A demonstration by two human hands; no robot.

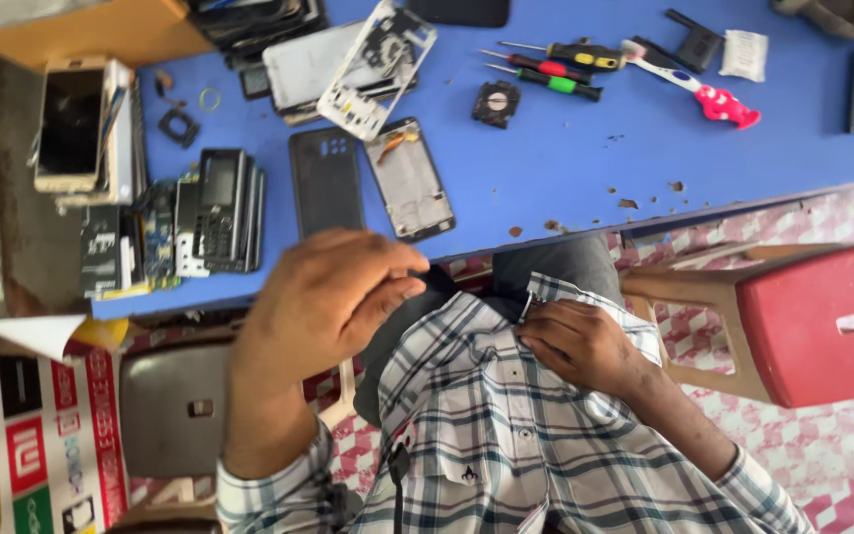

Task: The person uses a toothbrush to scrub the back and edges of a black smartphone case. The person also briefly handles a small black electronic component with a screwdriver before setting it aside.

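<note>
My left hand point(323, 297) is raised in front of my chest, its fingers pinched on a small black piece point(439, 281) that is mostly hidden. My right hand point(580, 344) is curled against my plaid shirt point(486, 425) and grips the shirt's open edge near the top. Both hands hover below the near edge of the blue table point(546, 178). On the table just beyond my left hand lie a dark phone back cover point(325, 181) and an opened phone frame point(409, 179).
Three screwdrivers point(551, 67), a pink-and-white toothbrush point(694, 87), a small black fan point(496, 103), a white phone frame point(380, 67) and stacked old phones point(217, 210) lie on the table. A red stool point(822, 321) stands at right, a grey stool point(172, 407) at left.
</note>
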